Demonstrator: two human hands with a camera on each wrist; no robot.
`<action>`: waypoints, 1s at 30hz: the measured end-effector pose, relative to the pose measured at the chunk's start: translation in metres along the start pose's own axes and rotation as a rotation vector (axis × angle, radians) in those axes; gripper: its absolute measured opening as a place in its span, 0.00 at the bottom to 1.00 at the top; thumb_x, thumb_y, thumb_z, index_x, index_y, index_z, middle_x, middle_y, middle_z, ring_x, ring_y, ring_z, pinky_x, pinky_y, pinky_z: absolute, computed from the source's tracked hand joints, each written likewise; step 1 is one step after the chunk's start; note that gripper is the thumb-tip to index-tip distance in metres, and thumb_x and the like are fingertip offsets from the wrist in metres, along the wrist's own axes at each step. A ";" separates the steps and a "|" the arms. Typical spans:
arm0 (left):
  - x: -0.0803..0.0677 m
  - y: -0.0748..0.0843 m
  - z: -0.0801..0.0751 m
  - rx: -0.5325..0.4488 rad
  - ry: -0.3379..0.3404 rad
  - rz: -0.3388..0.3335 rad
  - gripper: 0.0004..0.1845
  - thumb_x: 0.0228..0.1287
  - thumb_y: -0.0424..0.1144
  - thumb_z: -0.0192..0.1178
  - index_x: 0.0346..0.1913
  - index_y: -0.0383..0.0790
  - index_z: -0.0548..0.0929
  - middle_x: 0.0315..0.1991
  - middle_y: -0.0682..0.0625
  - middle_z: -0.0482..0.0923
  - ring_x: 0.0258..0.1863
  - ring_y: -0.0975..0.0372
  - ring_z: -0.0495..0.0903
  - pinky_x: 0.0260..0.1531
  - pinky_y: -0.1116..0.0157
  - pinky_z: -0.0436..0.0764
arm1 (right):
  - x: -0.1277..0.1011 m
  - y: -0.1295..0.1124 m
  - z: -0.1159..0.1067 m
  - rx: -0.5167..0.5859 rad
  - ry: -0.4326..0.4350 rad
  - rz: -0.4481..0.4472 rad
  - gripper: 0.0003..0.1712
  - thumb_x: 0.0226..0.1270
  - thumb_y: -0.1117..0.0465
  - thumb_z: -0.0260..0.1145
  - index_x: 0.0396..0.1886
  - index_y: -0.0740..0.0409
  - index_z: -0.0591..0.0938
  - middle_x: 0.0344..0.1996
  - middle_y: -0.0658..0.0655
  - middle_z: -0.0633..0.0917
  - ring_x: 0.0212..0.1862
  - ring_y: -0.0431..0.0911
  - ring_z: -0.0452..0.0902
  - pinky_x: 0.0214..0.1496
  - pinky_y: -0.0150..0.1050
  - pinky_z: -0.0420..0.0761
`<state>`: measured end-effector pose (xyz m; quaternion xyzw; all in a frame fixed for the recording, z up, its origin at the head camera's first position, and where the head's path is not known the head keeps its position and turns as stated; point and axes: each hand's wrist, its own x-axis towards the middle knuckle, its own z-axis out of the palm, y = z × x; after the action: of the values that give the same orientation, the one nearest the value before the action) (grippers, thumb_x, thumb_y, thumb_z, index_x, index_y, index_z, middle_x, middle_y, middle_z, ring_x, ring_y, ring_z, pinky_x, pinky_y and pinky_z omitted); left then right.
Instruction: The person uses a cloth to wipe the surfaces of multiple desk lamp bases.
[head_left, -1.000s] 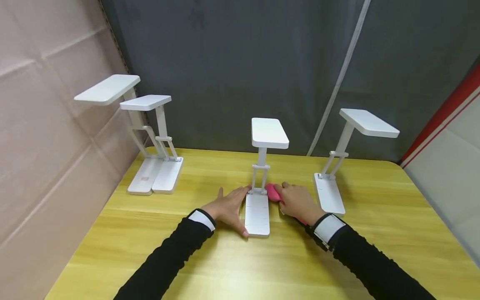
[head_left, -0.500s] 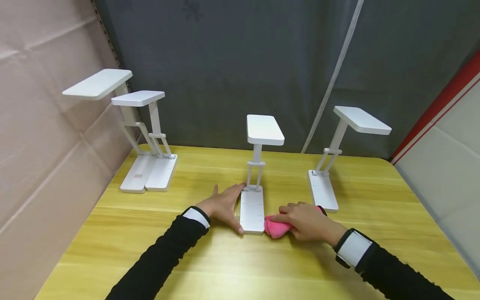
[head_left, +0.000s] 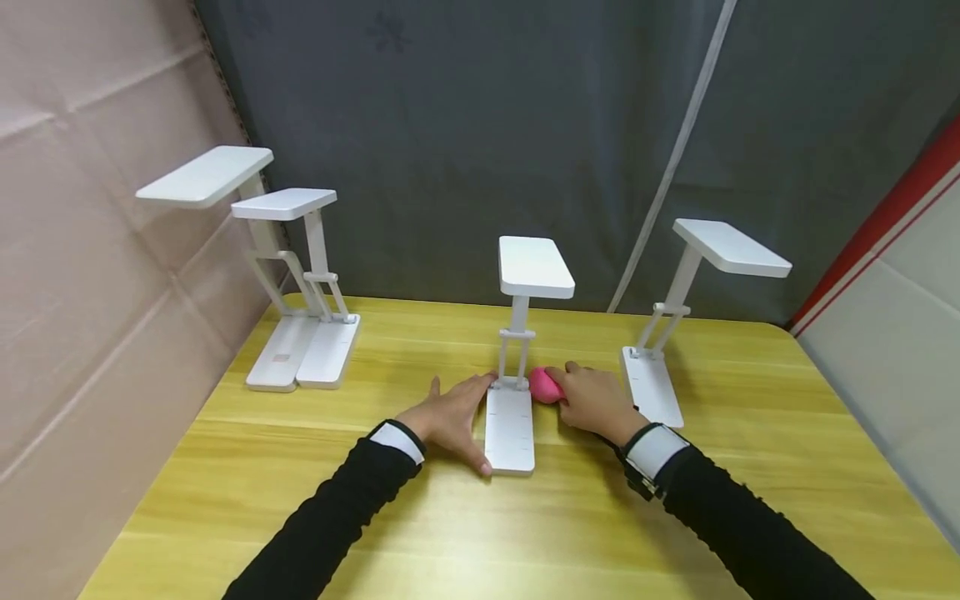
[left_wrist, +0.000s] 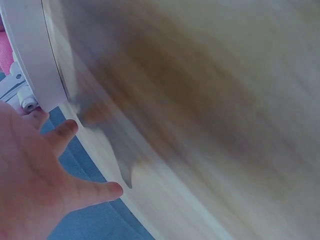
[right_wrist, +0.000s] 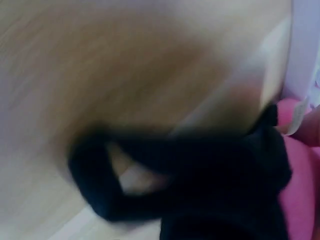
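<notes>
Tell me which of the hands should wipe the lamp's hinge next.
Probably the right hand: it holds the pink cloth beside the hinge. The left hand lies flat against the middle lamp's base, steadying it.

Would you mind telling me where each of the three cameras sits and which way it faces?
Head: worn on the head, looking forward and down at the yellow table, the middle lamp, the left hand and the right hand; both black sleeves show.
Left wrist: at the left wrist, looking past the open left hand to the lamp's white base.
Right wrist: at the right wrist, blurred; black sleeve and pink cloth show.
Shared: the pink cloth appears in the head and right wrist views.
</notes>
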<state>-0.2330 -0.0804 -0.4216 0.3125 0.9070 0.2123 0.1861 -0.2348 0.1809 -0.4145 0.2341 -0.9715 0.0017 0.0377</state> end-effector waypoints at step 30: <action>0.002 0.002 -0.001 0.008 -0.033 -0.015 0.78 0.24 0.66 0.77 0.76 0.43 0.39 0.76 0.48 0.43 0.73 0.56 0.44 0.60 0.34 0.31 | -0.011 0.003 -0.008 0.028 0.044 -0.055 0.27 0.51 0.60 0.66 0.54 0.59 0.79 0.29 0.55 0.79 0.23 0.47 0.74 0.21 0.42 0.75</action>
<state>-0.2335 -0.0778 -0.4205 0.3096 0.9070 0.2023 0.2014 -0.2260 0.1885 -0.4075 0.2613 -0.9635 0.0195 0.0559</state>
